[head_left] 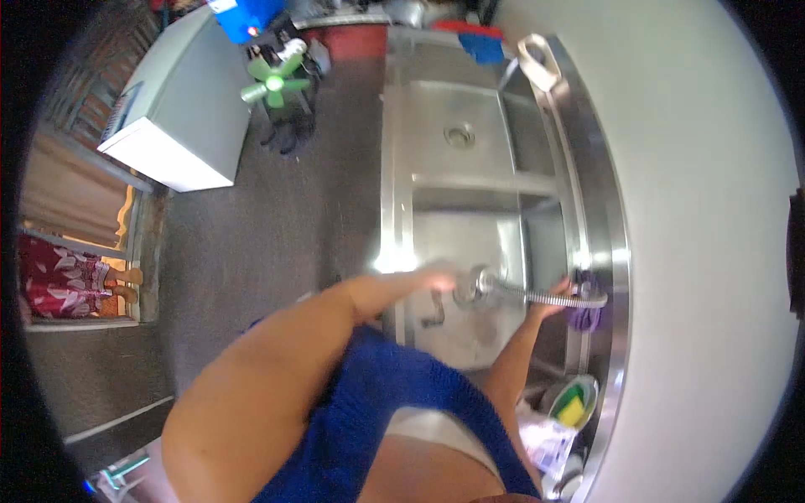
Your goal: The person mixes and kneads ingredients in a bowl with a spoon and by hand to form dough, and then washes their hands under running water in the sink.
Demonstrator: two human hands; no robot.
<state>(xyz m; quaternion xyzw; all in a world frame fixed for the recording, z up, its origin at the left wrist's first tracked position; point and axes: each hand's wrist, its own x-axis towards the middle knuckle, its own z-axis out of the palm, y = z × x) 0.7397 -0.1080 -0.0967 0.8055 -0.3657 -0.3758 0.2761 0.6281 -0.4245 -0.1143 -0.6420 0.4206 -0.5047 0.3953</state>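
Note:
Blurred by motion, my left hand is over the near basin of the steel sink, beside the head of the spring-hose faucet. Its fingers are too smeared to read. My right hand is at the faucet's base by the back ledge, close to a purple cloth or scrubber. The hose and fixture partly hide its fingers, so its grip is unclear. A small dark shape shows in the basin, too blurred to name.
A second basin adjoins the far side. A bowl with a green and yellow sponge and a plastic packet sit near my right arm. Leftward are a green fan, a white cabinet and a person in a patterned red garment.

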